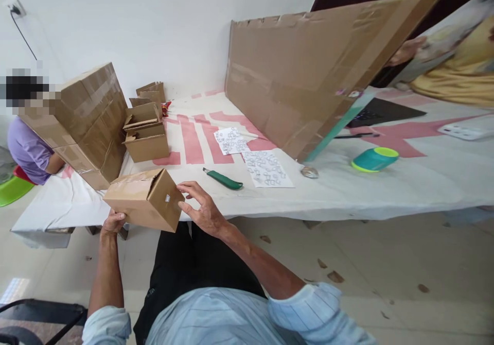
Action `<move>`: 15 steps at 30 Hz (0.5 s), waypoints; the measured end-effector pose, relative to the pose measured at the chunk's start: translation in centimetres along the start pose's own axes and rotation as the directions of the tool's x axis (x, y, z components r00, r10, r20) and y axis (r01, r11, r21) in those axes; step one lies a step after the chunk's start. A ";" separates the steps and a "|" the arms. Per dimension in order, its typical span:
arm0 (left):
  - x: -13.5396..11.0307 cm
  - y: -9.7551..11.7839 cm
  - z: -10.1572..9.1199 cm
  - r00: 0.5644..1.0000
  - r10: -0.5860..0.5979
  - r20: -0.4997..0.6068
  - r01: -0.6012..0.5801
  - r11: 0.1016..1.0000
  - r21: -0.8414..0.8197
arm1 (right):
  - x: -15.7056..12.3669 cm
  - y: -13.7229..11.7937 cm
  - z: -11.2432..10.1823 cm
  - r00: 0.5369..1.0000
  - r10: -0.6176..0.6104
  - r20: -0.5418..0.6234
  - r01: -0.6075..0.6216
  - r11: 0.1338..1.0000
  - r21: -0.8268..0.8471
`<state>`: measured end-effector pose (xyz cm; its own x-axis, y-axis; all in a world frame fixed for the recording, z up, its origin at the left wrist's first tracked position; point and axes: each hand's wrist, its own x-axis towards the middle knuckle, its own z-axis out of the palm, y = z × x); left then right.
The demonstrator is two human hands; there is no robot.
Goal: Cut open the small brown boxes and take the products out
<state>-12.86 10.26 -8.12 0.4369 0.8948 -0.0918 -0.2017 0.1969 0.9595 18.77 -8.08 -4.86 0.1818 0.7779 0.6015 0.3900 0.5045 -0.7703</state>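
A small closed cardboard box (133, 203) is held tilted over the table's front edge. My left hand (113, 221) grips its lower left corner, with the thumb on the front side and the other fingers hidden underneath. By the box's right end, my right hand (206, 212) has its fingers apart and curved. Its fingertips are at that end face; whether they touch it I cannot tell. A small white mark shows on this face. On the table to the right lies a green utility knife (224, 179).
Small open cardboard boxes (148, 147) and a large carton (96, 123) stand at the left, beside a person in purple (29, 147). Printed sheets (266, 170), a tape roll (309, 172) and a teal cylinder (374, 159) lie rightward. Another person's hand (407, 51) touches a big cardboard panel (293, 77).
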 end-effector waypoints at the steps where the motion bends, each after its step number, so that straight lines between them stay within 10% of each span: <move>1: 0.0 0.0 0.2 0.999 0.028 -0.016 -0.027 0.999 0.025 | 0.0 -0.2 -0.1 1.000 0.000 0.006 0.000 1.000 -0.003; 15: -2.7 1.7 8.5 0.955 0.265 0.134 -0.296 0.797 0.526 | -1.2 6.6 -2.8 0.922 0.376 -0.097 -0.358 0.920 0.160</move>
<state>-6.90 4.75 -3.98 0.4813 0.8528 0.2028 0.1713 -0.3184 0.9323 23.71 -6.73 -10.07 0.4020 0.8700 0.2855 0.1492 0.2454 -0.9579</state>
